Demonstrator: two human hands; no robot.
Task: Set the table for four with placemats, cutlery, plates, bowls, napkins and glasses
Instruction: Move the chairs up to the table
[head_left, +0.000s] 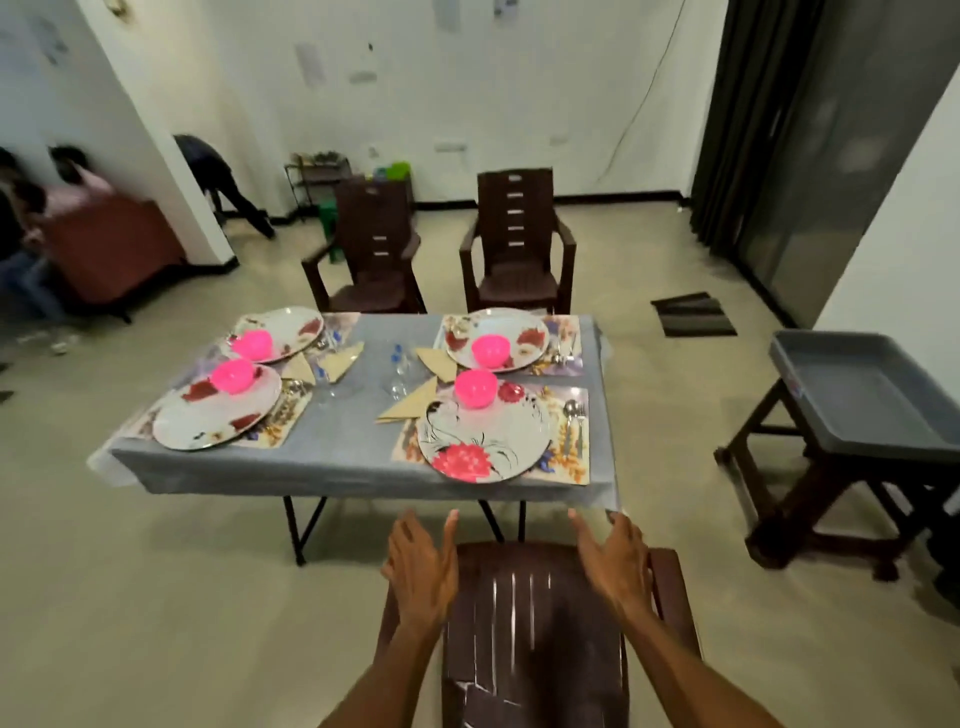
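A low table (343, 457) under a grey cloth carries several floral placemats, each with a patterned plate and a pink bowl. The nearest plate (483, 441) bears a pink bowl (475, 387), with cutlery (571, 415) to its right. Folded beige napkins (410, 402) and clear glasses (400, 371) sit in the middle. My left hand (421, 566) and my right hand (615, 556) hover with straight fingers over a dark brown plastic chair (535, 639) just below me, holding nothing.
Two brown chairs (514, 244) stand beyond the table. At the right a grey tray (862, 395) rests on a dark wooden stool. People are bending at the far left beside a red-brown seat. Bare floor surrounds the table.
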